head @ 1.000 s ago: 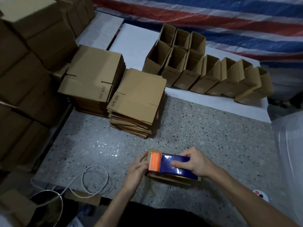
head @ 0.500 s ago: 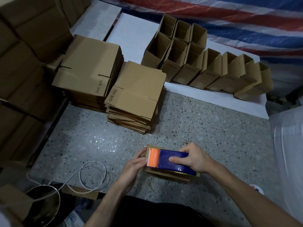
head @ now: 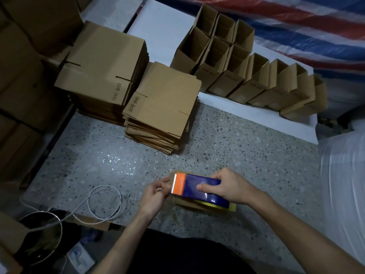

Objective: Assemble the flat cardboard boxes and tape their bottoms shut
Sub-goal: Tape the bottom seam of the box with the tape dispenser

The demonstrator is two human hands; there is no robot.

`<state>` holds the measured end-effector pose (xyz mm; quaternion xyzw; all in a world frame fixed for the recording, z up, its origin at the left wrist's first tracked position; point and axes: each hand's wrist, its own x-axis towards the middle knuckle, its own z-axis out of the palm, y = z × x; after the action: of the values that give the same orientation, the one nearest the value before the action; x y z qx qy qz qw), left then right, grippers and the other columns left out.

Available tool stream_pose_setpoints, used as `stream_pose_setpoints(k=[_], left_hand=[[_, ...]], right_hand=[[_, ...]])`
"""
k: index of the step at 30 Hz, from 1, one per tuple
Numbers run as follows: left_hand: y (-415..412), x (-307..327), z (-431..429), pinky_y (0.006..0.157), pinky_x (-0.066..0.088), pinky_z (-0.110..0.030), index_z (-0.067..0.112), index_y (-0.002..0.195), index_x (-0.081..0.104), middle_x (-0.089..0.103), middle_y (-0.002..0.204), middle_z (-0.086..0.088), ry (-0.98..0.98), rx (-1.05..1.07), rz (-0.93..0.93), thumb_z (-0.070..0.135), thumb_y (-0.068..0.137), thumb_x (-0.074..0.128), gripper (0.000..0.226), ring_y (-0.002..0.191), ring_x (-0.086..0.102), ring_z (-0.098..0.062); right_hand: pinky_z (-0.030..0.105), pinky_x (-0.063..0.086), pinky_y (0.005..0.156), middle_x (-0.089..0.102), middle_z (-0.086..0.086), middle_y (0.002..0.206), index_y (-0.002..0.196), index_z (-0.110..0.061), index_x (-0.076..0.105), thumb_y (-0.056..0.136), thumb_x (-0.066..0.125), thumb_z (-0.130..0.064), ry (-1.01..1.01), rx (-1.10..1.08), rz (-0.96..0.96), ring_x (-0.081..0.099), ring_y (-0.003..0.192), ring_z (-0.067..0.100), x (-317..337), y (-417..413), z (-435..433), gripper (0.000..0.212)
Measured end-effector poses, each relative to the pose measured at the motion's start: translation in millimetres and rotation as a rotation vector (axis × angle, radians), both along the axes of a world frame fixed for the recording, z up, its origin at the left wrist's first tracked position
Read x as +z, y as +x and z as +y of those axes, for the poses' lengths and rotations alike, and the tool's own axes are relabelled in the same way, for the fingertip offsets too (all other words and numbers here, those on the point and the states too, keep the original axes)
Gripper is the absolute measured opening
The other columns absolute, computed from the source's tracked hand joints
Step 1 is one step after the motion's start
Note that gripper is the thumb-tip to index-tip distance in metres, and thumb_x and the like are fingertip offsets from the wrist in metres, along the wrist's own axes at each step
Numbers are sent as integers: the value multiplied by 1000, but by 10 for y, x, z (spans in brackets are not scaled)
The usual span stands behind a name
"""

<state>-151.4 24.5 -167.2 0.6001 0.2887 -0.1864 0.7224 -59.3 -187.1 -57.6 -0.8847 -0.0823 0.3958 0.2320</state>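
— At nine o'clock, hard on the left edge: looking at what?

— Looking at brown cartons [head: 23,76], piled high. Lower down, near seven o'clock, seeing a metal bowl [head: 39,234] and a white cable [head: 104,202] looping over the speckled surface [head: 237,145].

— Moving right, toward eleven o'clock?

— Finding flat boxes in two piles, side by side and touching: the taller stack [head: 104,62], then the shorter stack [head: 164,99] just right of it, both printed along one edge.

— And nearer, around six o'clock?

— Watching the left hand [head: 156,194] curling round the left end of the box [head: 197,206], fingers bent, thumb uppermost, right beside the serrated orange nose of the tape dispenser [head: 199,187]. Seeing that box lying on the speckled surface, mostly hidden beneath the dispenser.

— Going on rightward?

— Seeing the right hand [head: 227,185] gripping the dispenser's blue body from above, thumb along the near side, fingers wrapping over the far side. Noticing a strip of yellow showing under the dispenser's near edge.

— Up at one o'clock?

— Finding assembled boxes [head: 237,62] standing open-topped on a white board [head: 162,30]: first a tight cluster, then a single file trailing toward two o'clock, each touching the next.

— Beyond them?

— Seeing a striped tarp [head: 296,20], red, blue and white, stretching across from twelve to two o'clock. Ending at three o'clock with a white bag [head: 343,175] bulging in from the right edge.
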Motion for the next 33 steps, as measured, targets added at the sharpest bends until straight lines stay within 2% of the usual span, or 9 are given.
stream_pose_setpoints(k=[3, 7, 9, 12, 18, 24, 27, 29, 33], left_hand=[[-38, -41, -57, 99, 52, -42, -8, 82, 67, 65, 130, -10, -46, 89, 77, -1, 94, 64, 14, 117, 64, -30], [-16, -58, -168, 97, 55, -45, -2, 77, 66, 65, 125, -10, -71, 145, 129, -6, 94, 60, 18, 113, 64, -30], [-56, -91, -220, 84, 60, -37, -4, 81, 66, 67, 120, -9, -98, 144, 147, -7, 94, 58, 16, 103, 67, -27], [-163, -165, -215, 64, 60, -24, -5, 82, 68, 71, 104, -8, -108, 216, 178, -11, 94, 54, 19, 84, 71, -22], [-313, -391, -108, 77, 59, -28, -1, 81, 72, 75, 90, -3, -113, 201, 238, -9, 93, 58, 20, 79, 72, -20], [-321, -613, -219, 80, 55, -28, -3, 93, 73, 76, 97, -12, -90, 106, 266, 4, 95, 61, 14, 94, 71, -24], [-305, -637, -293, 79, 55, -35, 0, 87, 65, 71, 90, -12, -5, -24, 154, 12, 97, 60, 16, 88, 65, -26], [-313, -620, -286, 73, 49, -29, 8, 85, 60, 64, 86, -7, 78, -137, 61, 20, 99, 61, 19, 84, 59, -21], [-333, -582, -83, 64, 48, -32, 15, 82, 49, 59, 78, -1, 299, -293, 101, 33, 91, 73, 31, 71, 54, -15]], right_hand=[[27, 45, 54, 71, -2, 63, 70, -24, 74, 66, 61, -81, 17, 11, 41, 64, 53, 7, 40, 19, -60, 58], [26, 43, 53, 71, -1, 64, 74, -16, 74, 69, 61, -81, -16, 20, 58, 64, 53, 10, 69, 32, -146, 67], [18, 37, 46, 67, -6, 56, 68, -23, 73, 72, 64, -78, -56, 37, 60, 58, 45, 4, 81, 23, -168, 56], [23, 37, 48, 65, -7, 53, 66, -27, 71, 65, 60, -84, -97, 27, 53, 55, 44, 2, 107, 33, -261, 58], [20, 32, 47, 61, -21, 50, 62, -55, 65, 69, 59, -83, -215, 93, 29, 56, 45, -2, 138, -10, -443, 30], [16, 32, 45, 62, -20, 51, 65, -26, 69, 68, 59, -85, -326, 123, -13, 57, 47, -7, 46, 1, -317, 60], [19, 32, 45, 59, -13, 47, 66, -23, 69, 68, 60, -85, -391, 141, -57, 54, 43, -4, 31, 5, -252, 63], [18, 30, 44, 59, -12, 49, 66, -23, 67, 69, 61, -84, -413, 153, -72, 54, 45, -4, 30, 21, -238, 61], [17, 32, 45, 59, -10, 51, 64, -24, 62, 71, 64, -81, -398, 165, -57, 54, 47, -3, 32, 37, -230, 57]])
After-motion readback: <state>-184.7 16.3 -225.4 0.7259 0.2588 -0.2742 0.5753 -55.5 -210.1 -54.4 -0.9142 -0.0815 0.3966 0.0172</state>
